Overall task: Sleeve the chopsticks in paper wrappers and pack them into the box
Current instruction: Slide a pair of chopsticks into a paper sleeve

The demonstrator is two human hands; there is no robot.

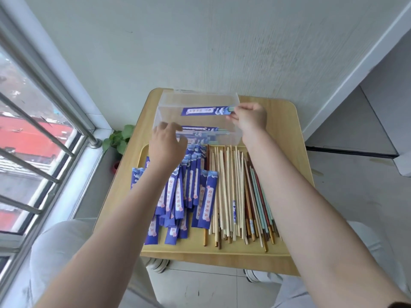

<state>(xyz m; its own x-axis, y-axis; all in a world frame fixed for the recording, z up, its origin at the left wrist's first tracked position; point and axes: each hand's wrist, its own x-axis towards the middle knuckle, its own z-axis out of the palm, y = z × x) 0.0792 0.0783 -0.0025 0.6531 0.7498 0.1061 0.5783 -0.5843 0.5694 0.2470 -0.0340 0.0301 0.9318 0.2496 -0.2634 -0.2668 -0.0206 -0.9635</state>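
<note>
Blue-sleeved chopstick pair (205, 110) pinched by right hand (250, 117) over clear box (231, 97) at table's far edge, left hand (166, 142) loosely spread; few packed, many wrappers (178, 192) and bare chopsticks (240, 192) left.

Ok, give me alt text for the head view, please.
The right hand holds a blue paper-sleeved chopstick pair over a clear plastic box, while the left hand touches its near wall. Nearer, a wooden tray holds blue paper wrappers and bare chopsticks.
</note>
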